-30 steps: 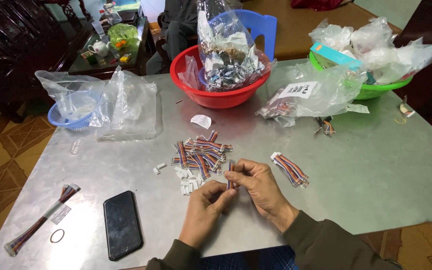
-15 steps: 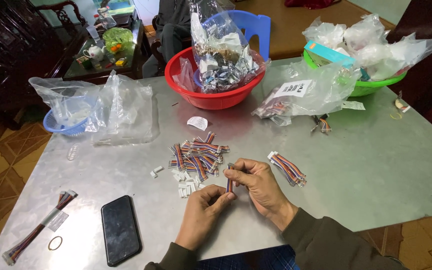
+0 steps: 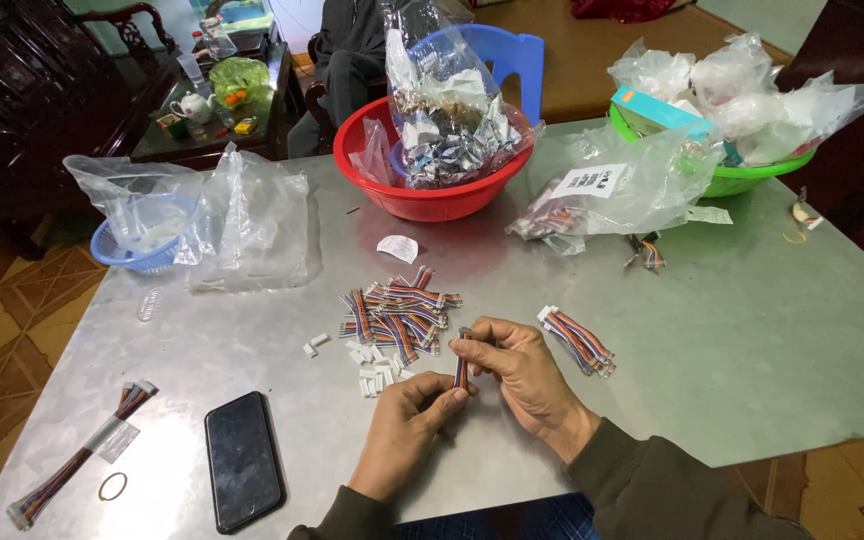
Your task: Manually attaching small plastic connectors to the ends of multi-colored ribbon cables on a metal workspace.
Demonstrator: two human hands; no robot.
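A short multicoloured wire lead is pinched between left hand and right hand fingertips.

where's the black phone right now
In the head view the black phone lies flat on the metal table, near its front edge, left of the left hand and right of the rubber band.

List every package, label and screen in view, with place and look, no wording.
Phone: near left, flat, black, dark screen.
Clear bag: far right of centre, white rectangular label.
Paper slip: before red bowl, small, white.
Empty clear bags: far left, crumpled.
Teal box: in green bowl.
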